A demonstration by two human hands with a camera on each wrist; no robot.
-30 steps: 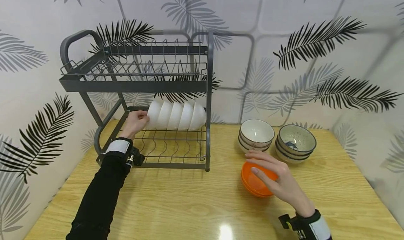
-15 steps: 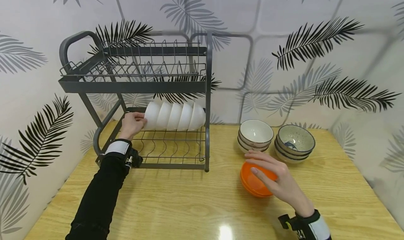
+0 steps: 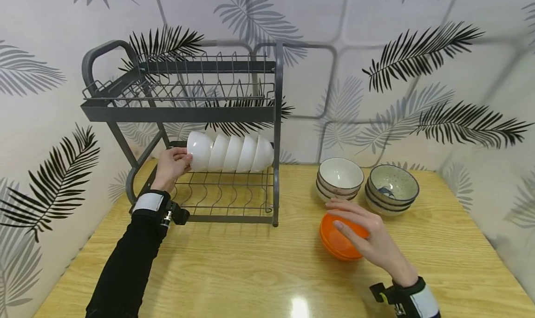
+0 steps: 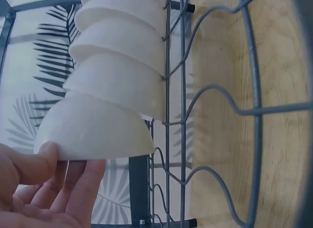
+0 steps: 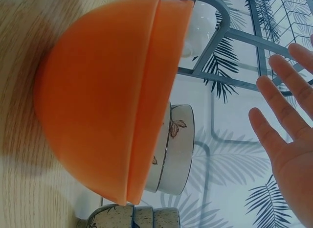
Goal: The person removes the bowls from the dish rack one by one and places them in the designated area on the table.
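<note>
On the lower tier of the dish rack, several white bowls (image 3: 232, 153) stand on edge in a row. My left hand (image 3: 170, 166) pinches the rim of the leftmost white bowl (image 4: 93, 127), thumb on the outside and the other fingers at its open side. In the left wrist view that bowl leans a little apart from its neighbour at the bottom. My right hand (image 3: 373, 240) is held with extended fingers above a stack of orange bowls (image 3: 337, 241). The right wrist view shows a gap between that hand (image 5: 296, 159) and the orange bowls (image 5: 105, 91).
The dark grey two-tier dish rack (image 3: 179, 114) stands at the left on the wooden table (image 3: 234, 267). Behind the orange bowls are stacked cream bowls (image 3: 340, 173) and speckled blue-rimmed bowls (image 3: 394, 181). A patterned wall (image 3: 309, 90) closes off the back.
My left hand has moved slightly left, drawing the leftmost white bowl away from the row and tilting it. My right hand stays in place over the orange bowls.
</note>
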